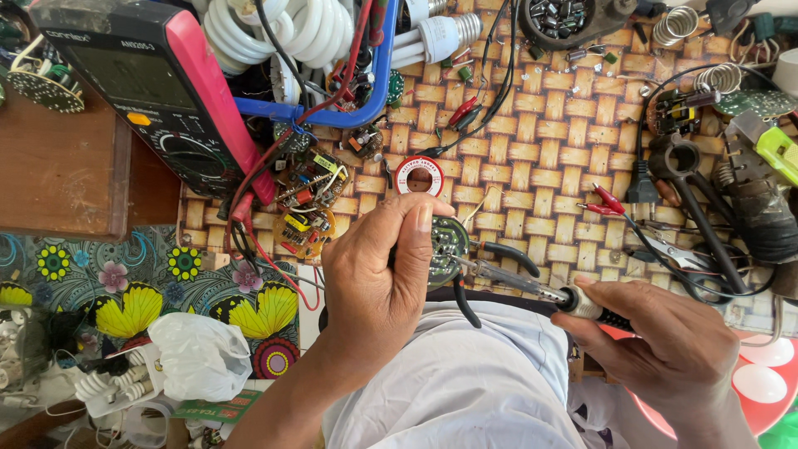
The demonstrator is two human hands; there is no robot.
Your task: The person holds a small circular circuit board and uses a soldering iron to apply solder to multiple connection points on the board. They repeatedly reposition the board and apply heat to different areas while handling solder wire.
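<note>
My left hand (378, 266) grips a small round circuit board (449, 243) and holds it upright over my lap, thumb across its edge. My right hand (665, 345) holds a soldering iron (532, 287) by its handle; the metal tip reaches left and touches the board's face. A pair of black-handled pliers (499, 254) lies just under the board. A red solder spool (420, 176) sits on the woven mat (540, 150) right above my left hand.
A black and red multimeter (158, 91) lies at top left with its red leads trailing down. A blue tray (332, 58) holds white spiral lamps. Loose circuit boards (307, 199), a black plug (642, 187), tools and coils scatter the mat. A white plastic bag (199, 353) lies lower left.
</note>
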